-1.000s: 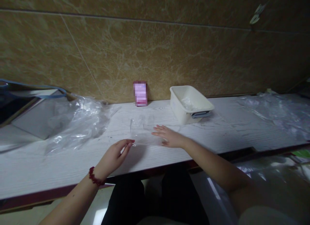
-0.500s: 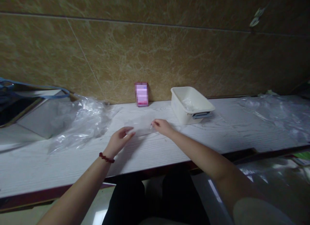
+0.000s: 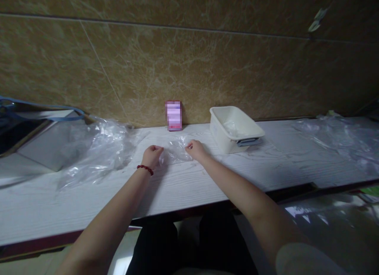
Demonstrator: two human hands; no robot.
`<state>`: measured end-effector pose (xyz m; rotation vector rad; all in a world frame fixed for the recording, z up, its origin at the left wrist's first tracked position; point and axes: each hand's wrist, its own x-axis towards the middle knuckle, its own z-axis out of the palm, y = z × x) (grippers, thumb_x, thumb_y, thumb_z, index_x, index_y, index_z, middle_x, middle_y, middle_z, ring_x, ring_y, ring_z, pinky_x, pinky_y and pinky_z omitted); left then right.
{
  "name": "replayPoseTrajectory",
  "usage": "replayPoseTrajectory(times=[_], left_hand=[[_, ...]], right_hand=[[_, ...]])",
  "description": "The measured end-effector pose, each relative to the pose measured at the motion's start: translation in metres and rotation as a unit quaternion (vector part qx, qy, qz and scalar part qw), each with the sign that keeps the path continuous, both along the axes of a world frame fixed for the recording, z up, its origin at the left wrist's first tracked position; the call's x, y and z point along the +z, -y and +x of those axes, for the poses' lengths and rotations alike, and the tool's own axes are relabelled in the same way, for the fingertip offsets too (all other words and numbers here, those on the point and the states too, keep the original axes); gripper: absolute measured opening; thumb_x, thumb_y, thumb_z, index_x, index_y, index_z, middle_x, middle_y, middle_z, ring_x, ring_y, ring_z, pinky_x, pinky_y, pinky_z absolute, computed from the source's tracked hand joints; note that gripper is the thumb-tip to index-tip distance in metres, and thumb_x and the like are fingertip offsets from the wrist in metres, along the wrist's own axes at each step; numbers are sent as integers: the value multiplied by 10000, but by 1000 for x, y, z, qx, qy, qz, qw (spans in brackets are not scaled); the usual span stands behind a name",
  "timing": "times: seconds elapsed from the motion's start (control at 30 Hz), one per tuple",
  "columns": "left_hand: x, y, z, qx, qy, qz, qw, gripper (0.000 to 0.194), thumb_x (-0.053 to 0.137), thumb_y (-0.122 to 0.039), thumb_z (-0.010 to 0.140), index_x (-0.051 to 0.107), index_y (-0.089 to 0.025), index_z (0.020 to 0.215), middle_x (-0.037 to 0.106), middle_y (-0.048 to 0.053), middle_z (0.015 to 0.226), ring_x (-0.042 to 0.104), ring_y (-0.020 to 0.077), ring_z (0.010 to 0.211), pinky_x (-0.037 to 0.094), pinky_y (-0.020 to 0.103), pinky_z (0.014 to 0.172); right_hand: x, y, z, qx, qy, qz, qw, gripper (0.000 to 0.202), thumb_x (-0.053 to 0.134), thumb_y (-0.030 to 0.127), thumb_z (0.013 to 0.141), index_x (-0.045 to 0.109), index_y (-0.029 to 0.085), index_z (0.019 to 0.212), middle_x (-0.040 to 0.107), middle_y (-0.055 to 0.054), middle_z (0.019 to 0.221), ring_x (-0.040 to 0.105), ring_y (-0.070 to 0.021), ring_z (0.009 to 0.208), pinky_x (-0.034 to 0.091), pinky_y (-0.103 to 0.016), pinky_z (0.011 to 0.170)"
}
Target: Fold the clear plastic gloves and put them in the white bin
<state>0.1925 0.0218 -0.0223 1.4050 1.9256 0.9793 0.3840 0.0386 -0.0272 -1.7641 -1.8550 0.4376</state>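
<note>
A clear plastic bag [image 3: 177,148] is held between my two hands, just above the white wood-grain table [image 3: 189,188]. My left hand [image 3: 152,154], with a dark red bead bracelet at the wrist, pinches the bag's left side. On the opposite side, my right hand [image 3: 195,149] grips the bag between thumb and fingers. The film is crinkled and catches the light; I cannot make out anything inside it. Right of my right hand stands a white plastic bin [image 3: 217,131] with a grey latch, and some clear plastic [image 3: 231,128] lies in it.
A phone [image 3: 174,116] with a blurred screen leans upright against the tiled wall. Crumpled clear plastic [image 3: 103,148] lies at the left beside a white box [image 3: 44,148] with a blue strap. More clear plastic [image 3: 343,137] is spread at the right. The table's front edge runs close to my legs.
My left hand has moved slightly up and right and closed from open fingers onto the bag. The bag was stretched smoother and now looks crinkled. My right hand stays nearly in place.
</note>
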Motion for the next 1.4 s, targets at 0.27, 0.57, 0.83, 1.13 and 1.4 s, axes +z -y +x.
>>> replayPoseTrajectory(times=[0.27,0.57,0.83,1.13,1.4], left_hand=[[-10,-18,0,22,-24,2,999,301,556,-280,614,524,-137,877,614,71,822,568,150,688,416,232,565],[-19,-27,-4,-92,-130,77,984,410,459,-140,701,434,-123,1110,562,123,1070,563,149,892,435,268,777],[-19,-35,-6,-158,-288,104,939,325,373,-177,746,575,-91,986,577,124,1044,398,228,1141,319,345,954],[-21,-41,0,-143,-289,109,940,405,387,-155,717,507,-57,1091,551,146,1093,467,211,1066,374,323,908],[-18,-50,2,-189,-321,123,920,375,365,-151,761,521,-84,1095,484,155,1185,378,217,1162,323,360,960]], right_hand=[[-12,-14,-2,-23,-25,-10,999,25,539,176,671,543,180,696,595,1,727,535,-109,693,387,-202,633],[-11,-23,-1,-10,-6,-13,1000,168,544,114,654,523,186,804,578,12,725,520,-104,668,376,-192,617],[-13,-26,-4,7,34,4,999,171,521,135,685,537,192,845,565,-19,800,515,-124,749,380,-213,682],[-11,-32,-8,13,10,14,1000,208,513,111,667,562,191,853,539,-9,787,506,-116,745,388,-206,708],[-10,-31,-10,8,31,-21,999,264,469,71,704,610,183,897,534,-58,973,528,-105,804,388,-184,737]])
